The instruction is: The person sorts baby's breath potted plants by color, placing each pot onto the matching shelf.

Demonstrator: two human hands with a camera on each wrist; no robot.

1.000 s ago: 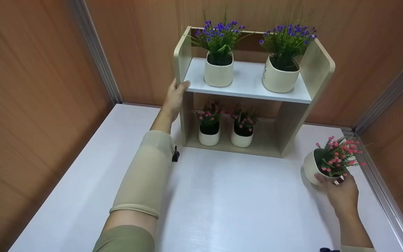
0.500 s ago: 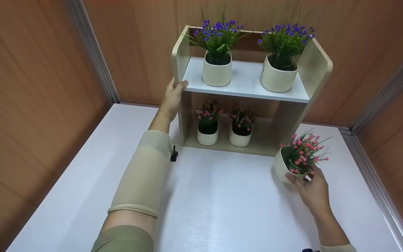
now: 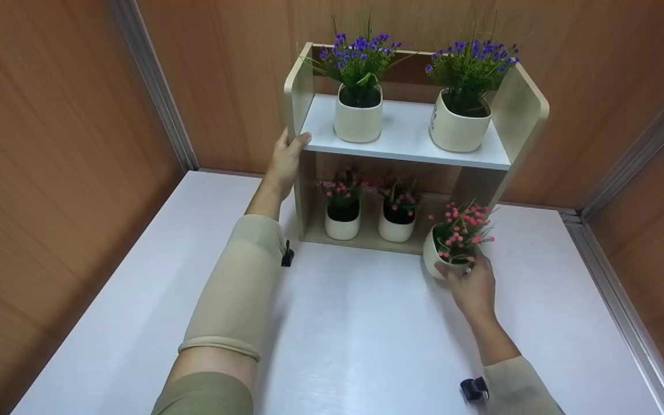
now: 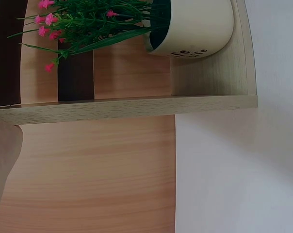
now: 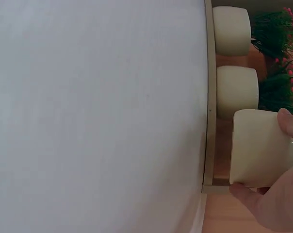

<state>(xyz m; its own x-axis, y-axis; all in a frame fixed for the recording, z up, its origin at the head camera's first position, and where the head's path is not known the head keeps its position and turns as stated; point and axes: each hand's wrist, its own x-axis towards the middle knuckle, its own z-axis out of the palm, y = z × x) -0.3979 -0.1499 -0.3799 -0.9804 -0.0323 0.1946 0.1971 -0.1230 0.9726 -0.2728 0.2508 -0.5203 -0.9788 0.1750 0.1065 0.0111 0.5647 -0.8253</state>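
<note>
My right hand [image 3: 473, 285] grips a white pot with pink flowers [image 3: 437, 253] by its near right side, in front of the lower right corner of a two-tier wooden shelf [image 3: 366, 246]. In the right wrist view this held pot [image 5: 260, 145] overlaps the shelf's bottom board, thumb and fingers on its sides. My left hand [image 3: 286, 161] holds the shelf's left side panel at the height of the white upper board [image 3: 404, 129], thumb over the front edge. Two more pink-flowered pots [image 3: 342, 226] stand on the lower tier, left of the held one.
Two larger white pots with purple flowers [image 3: 358, 121] stand on the upper board. The shelf rests on a white table [image 3: 366, 334] against a wood-panelled wall [image 3: 240, 86]. Metal-trimmed walls [image 3: 632, 300] bound the table at left and right.
My right hand has carried the pink-flowered pot leftward and away from me, from the right side of the table to the shelf's lower right front. My left hand stays on the side panel.
</note>
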